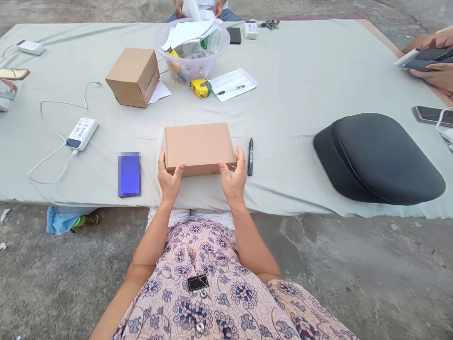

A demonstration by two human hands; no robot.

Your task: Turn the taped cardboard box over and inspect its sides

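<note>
A flat, closed brown cardboard box [198,145] lies in front of me near the table's front edge. My left hand [169,182] grips its left front corner, with the thumb on the front side and the fingers along the left end. At the right front corner, my right hand [234,178] holds it the same way. A black marker pen [251,157] lies just right of my right hand. To the left of my left hand is a phone-sized object [129,174], blurred out in blue.
A larger cardboard box [133,78], a yellow tape measure [201,88], a written sheet [238,85] with a pen and a filled plastic basin [198,66] stand farther back. A white power bank [82,134] with cable is left; a black cushioned seat [380,158] is right. Other people's hands [433,61] show at the edges.
</note>
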